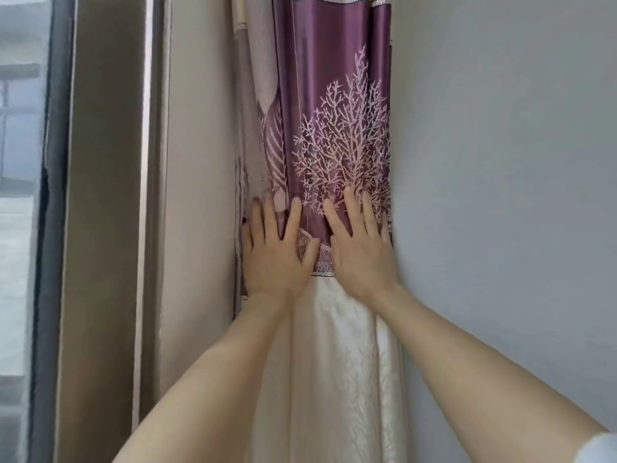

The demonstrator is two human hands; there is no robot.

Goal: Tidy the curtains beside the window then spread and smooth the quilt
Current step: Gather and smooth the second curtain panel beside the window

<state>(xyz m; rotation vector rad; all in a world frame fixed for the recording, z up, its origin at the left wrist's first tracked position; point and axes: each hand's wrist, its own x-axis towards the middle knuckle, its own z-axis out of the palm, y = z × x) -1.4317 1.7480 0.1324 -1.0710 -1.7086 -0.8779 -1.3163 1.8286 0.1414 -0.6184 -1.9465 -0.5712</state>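
A gathered curtain (330,105) hangs in the corner between the window reveal and the wall. Its upper part is shiny purple with a pale branching tree pattern, and its lower part (337,362) is cream. My left hand (275,252) lies flat on the curtain's left folds, fingers spread, at the seam between purple and cream. My right hand (359,245) presses flat on the purple panel beside it, fingers apart, close to the wall. Neither hand grips the cloth. The quilt is not in view.
A beige window reveal (197,195) runs down left of the curtain. Further left are a dark window frame (56,212) and bright glass (20,162). A plain grey wall (500,162) fills the right side.
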